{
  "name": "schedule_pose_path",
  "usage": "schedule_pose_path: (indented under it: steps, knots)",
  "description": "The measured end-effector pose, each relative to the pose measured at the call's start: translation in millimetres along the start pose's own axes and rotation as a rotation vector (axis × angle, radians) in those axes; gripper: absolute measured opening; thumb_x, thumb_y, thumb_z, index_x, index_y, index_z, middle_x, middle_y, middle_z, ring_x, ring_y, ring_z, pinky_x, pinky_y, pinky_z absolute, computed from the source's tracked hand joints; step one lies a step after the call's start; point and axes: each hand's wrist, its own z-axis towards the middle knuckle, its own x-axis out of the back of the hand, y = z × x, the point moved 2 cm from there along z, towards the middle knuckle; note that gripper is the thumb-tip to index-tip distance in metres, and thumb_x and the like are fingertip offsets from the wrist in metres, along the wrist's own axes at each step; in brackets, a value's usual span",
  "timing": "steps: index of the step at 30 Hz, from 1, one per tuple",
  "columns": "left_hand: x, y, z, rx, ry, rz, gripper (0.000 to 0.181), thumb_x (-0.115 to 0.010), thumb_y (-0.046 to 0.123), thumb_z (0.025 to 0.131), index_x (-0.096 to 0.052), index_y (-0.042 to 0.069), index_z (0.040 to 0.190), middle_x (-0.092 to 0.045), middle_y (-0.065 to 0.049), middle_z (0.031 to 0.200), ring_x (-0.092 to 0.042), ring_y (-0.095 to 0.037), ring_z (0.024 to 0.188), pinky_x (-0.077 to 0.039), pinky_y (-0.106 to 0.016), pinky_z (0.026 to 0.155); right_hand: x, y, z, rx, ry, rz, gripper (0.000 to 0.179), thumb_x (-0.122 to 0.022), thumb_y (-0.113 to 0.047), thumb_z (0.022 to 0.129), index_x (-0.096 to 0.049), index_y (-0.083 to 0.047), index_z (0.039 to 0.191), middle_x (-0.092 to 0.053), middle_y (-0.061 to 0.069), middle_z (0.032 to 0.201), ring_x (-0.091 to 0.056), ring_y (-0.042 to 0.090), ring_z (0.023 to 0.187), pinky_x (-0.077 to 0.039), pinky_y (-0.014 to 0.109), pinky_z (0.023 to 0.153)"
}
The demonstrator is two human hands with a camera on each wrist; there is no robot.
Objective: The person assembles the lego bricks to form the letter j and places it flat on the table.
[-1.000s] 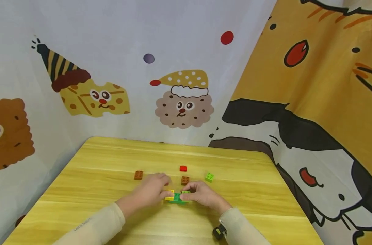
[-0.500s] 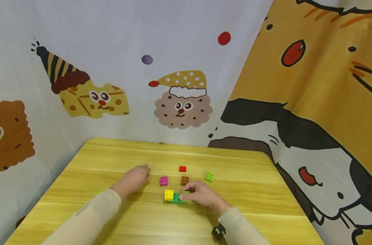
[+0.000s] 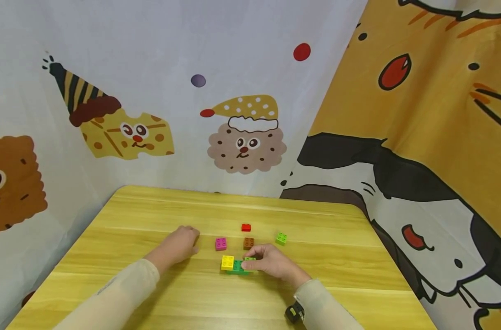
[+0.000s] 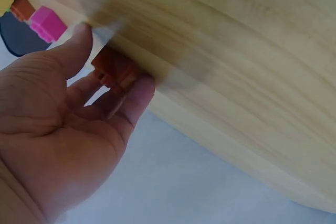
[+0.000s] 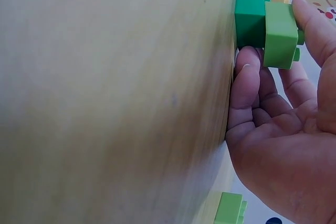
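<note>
My left hand [image 3: 177, 247] is low over the table, its fingers curled round a brown toy brick [image 4: 116, 69] in the left wrist view. Its thumb tip looks apart from that brick, which the hand hides in the head view. My right hand [image 3: 272, 262] holds the right end of a small stack. A light green brick [image 5: 281, 34] and a yellow brick [image 3: 227, 262] sit at opposite ends of a longer dark green brick [image 3: 238, 266]. The right thumb touches the light green brick; the other fingers are beside the stack's end.
Behind the stack lie a magenta brick [image 3: 221, 244], a second brown brick [image 3: 249, 243], a red brick [image 3: 246, 227] and a loose light green brick [image 3: 281, 238]. The wooden table [image 3: 151, 206] meets a cartoon-printed curtain [image 3: 151, 59] at the back.
The left hand has left the yellow brick, moved left to the brown brick and curled its fingers there. This uncovered the magenta brick. The right hand has stayed at the stack.
</note>
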Motion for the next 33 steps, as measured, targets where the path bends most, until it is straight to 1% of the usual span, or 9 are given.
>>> schedule_pose_path:
  steps: [3,6,9,13,16,19,23,29,33]
  knots:
    - [3.8,1.6,-3.4,-0.002,-0.006,-0.051,0.025,-0.082,0.007,0.08,-0.064,-0.001,0.095,-0.062,-0.011,0.089,-0.06,-0.029,0.086,-0.053,-0.045,0.08,-0.1,0.4,0.6,-0.001,0.005,-0.004,0.024,-0.077,-0.039,0.086,-0.073,-0.021,0.102,-0.067,0.001,0.098,-0.051,0.018,0.084,-0.044,0.03,0.067]
    - [6.0,3.3,-5.4,-0.004,-0.007,-0.091,0.024,-0.081,-0.003,0.077,-0.059,0.005,0.082,-0.053,-0.002,0.075,-0.052,-0.019,0.073,-0.051,-0.039,0.07,0.2,0.7,0.6,-0.005,0.011,-0.006,0.025,-0.078,-0.04,0.086,-0.073,-0.021,0.102,-0.067,0.002,0.098,-0.051,0.017,0.083,-0.044,0.03,0.066]
    - [5.9,6.7,-6.3,-0.001,0.009,-0.099,0.023,-0.079,-0.005,0.077,-0.061,0.006,0.084,-0.053,0.002,0.073,-0.051,-0.015,0.072,-0.051,-0.036,0.069,0.1,1.0,0.7,-0.011,0.005,-0.006,0.026,-0.077,-0.041,0.086,-0.073,-0.021,0.102,-0.067,0.001,0.098,-0.051,0.017,0.083,-0.044,0.03,0.067]
    - [8.4,19.7,-5.7,-0.022,0.049,-0.134,0.026,-0.079,0.0,0.081,-0.067,0.002,0.103,-0.059,0.004,0.082,-0.056,-0.013,0.078,-0.053,-0.034,0.076,-0.2,0.3,0.5,-0.011,0.002,-0.004,0.026,-0.077,-0.041,0.086,-0.073,-0.022,0.102,-0.067,0.001,0.099,-0.051,0.017,0.084,-0.044,0.03,0.067]
    - [13.5,36.0,-5.0,-0.074,0.095,-0.19,0.037,-0.079,0.004,0.083,-0.065,0.0,0.118,-0.065,-0.002,0.097,-0.061,-0.017,0.089,-0.054,-0.036,0.083,-0.3,-0.5,0.3,-0.005,0.008,0.004,0.024,-0.078,-0.038,0.086,-0.073,-0.021,0.102,-0.067,0.002,0.098,-0.051,0.018,0.084,-0.043,0.031,0.067]
    - [17.8,53.3,-4.8,-0.142,0.117,-0.227,0.042,-0.079,0.006,0.084,-0.064,0.0,0.123,-0.067,-0.008,0.112,-0.062,-0.021,0.1,-0.054,-0.038,0.088,-0.2,-1.0,0.0,-0.002,0.01,0.009,0.024,-0.078,-0.036,0.086,-0.073,-0.02,0.102,-0.067,0.002,0.098,-0.051,0.018,0.083,-0.044,0.031,0.066]
    - [19.9,73.0,-4.2,-0.2,0.098,-0.241,0.045,-0.078,0.009,0.086,-0.062,0.002,0.128,-0.066,-0.008,0.117,-0.062,-0.021,0.104,-0.054,-0.037,0.089,0.5,-0.2,-0.2,0.005,0.004,0.015,0.024,-0.078,-0.038,0.086,-0.073,-0.02,0.102,-0.068,0.001,0.099,-0.052,0.017,0.083,-0.045,0.031,0.067]
    - [21.2,96.1,-4.6,-0.248,0.06,-0.237,0.048,-0.078,0.014,0.087,-0.061,0.005,0.131,-0.065,-0.007,0.123,-0.061,-0.021,0.109,-0.054,-0.034,0.09,1.0,1.0,1.0,0.007,0.001,0.015,0.024,-0.077,-0.038,0.087,-0.073,-0.02,0.102,-0.068,0.001,0.098,-0.052,0.017,0.082,-0.045,0.03,0.066]
    - [20.3,107.7,-3.0,-0.281,0.033,-0.255,0.049,-0.077,0.017,0.088,-0.06,0.008,0.133,-0.064,-0.005,0.124,-0.061,-0.019,0.11,-0.055,-0.03,0.087,1.0,-0.3,2.7,0.01,0.002,-0.001,0.025,-0.077,-0.039,0.087,-0.073,-0.021,0.104,-0.069,-0.003,0.102,-0.057,0.017,0.09,-0.048,0.033,0.075]
